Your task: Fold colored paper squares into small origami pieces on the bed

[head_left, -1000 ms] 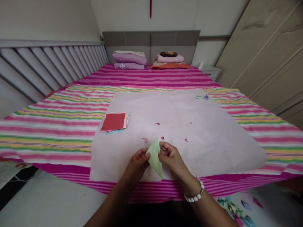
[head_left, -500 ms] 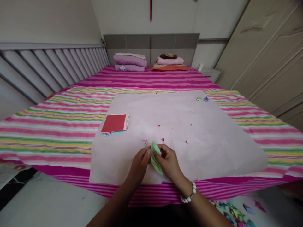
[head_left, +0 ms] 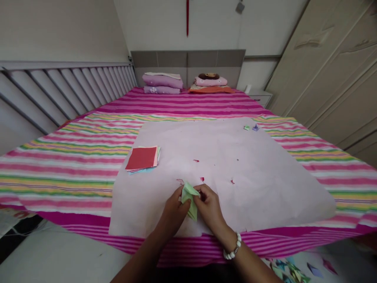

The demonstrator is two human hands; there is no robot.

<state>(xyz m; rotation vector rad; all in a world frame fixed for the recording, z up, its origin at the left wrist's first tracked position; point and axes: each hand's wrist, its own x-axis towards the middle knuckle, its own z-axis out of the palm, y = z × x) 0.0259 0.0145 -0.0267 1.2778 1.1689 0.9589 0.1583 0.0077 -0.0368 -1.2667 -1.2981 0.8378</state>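
A partly folded piece of light green origami paper (head_left: 190, 194) is held over the near part of a large pale sheet (head_left: 265, 188). My left hand (head_left: 176, 209) grips its left side, the thumb pressed on the front. On the other side, my right hand (head_left: 208, 200) pinches the paper's right edge between thumb and fingers. The upper part of the paper tips forward as a flap, and a pointed end hangs down between the hands. Some of my fingertips are hidden behind the paper. A white bead bracelet (head_left: 234, 248) circles my right wrist.
Left on the sheet lies a stack of square papers (head_left: 142, 158), red on top. Small red marks or scraps (head_left: 202, 179) dot the middle. Two small folded pieces, green (head_left: 246, 127) and purple (head_left: 255, 127), sit far right. Many colourful folded papers (head_left: 291, 271) lie low at right.
The green paper has been turned so that its broader face shows, with the top flap tilted to the right. My left thumb has moved onto its front. The view has tilted up slightly.
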